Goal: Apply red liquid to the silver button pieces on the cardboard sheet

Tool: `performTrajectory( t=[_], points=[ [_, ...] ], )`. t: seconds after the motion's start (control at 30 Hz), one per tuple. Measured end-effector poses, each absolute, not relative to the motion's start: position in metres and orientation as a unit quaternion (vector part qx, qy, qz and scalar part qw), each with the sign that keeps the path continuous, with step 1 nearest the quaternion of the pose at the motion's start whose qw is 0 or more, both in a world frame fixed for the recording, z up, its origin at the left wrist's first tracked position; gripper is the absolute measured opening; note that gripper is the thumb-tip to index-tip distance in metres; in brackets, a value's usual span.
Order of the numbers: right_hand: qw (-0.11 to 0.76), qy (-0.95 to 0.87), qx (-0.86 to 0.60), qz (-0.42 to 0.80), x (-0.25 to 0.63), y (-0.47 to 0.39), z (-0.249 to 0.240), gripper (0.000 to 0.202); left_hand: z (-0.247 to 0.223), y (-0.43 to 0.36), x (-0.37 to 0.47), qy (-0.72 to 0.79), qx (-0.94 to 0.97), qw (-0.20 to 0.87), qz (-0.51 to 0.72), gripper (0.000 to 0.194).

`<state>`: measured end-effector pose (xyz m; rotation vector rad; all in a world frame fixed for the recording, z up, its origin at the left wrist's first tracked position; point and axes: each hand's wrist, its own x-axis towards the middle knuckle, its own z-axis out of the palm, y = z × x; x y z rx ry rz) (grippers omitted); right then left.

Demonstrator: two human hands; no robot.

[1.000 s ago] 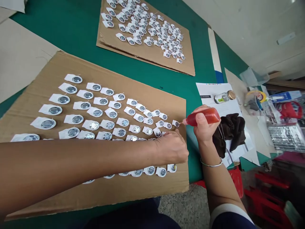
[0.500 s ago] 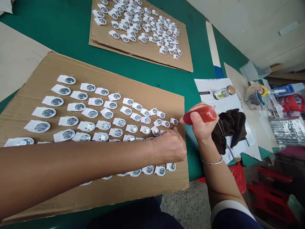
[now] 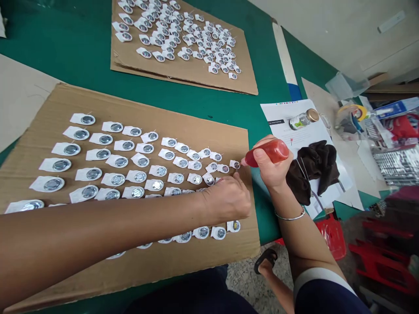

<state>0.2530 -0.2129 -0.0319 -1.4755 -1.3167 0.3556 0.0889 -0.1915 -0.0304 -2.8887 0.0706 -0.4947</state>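
My right hand (image 3: 273, 168) is wrapped round a red squeeze bottle (image 3: 269, 152). The bottle is tilted, its nozzle pointing left at a small round silver piece on a white tab (image 3: 235, 164) near the cardboard's right edge. Close by, my left hand (image 3: 227, 196) is closed, fingertips just below that same piece; a thin pointed item seems to stick out from them, too small to name. Rows of similar silver pieces on white tabs (image 3: 158, 171) lie on the cardboard sheet (image 3: 144, 270). My left forearm hides part of the lower rows.
Behind lies a second cardboard sheet (image 3: 183, 74) bearing many more such pieces. To the right are a printed paper (image 3: 275, 114), a small glass jar (image 3: 298, 121) and a dark brown cloth (image 3: 316, 168). Red stools (image 3: 381, 253) and a person's sandalled foot (image 3: 266, 261) show below the green table (image 3: 81, 80).
The view has shifted slightly, and a foot has come into sight on the floor. Both hands stay at the same piece, bottle nozzle still close to it.
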Motion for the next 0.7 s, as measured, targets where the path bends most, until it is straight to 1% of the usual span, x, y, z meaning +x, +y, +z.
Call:
performTrajectory(
  t=[0.17, 0.37, 0.63, 0.7],
  points=[
    [0.546, -0.547, -0.614, 0.161, 0.2531, -0.2112, -0.0328, 0.019, -0.0320, -0.1905, 0.0879, 0.025, -0.978, 0.120, -0.172, 0.033],
    [0.537, -0.528, -0.635, 0.174, 0.2530, -0.2101, -0.0340, 0.026, -0.0336, -0.1900, 0.0870, 0.028, -0.975, 0.124, -0.184, 0.030],
    [0.535, -0.522, -0.640, 0.177, 0.2521, -0.2073, -0.0331, 0.027, -0.0339, -0.1884, 0.0871, 0.034, -0.970, 0.138, -0.195, 0.028],
    [0.534, -0.530, -0.639, 0.161, 0.2516, -0.2062, -0.0327, 0.028, -0.0335, -0.1876, 0.0871, 0.036, -0.971, 0.141, -0.191, 0.028]
  ],
)
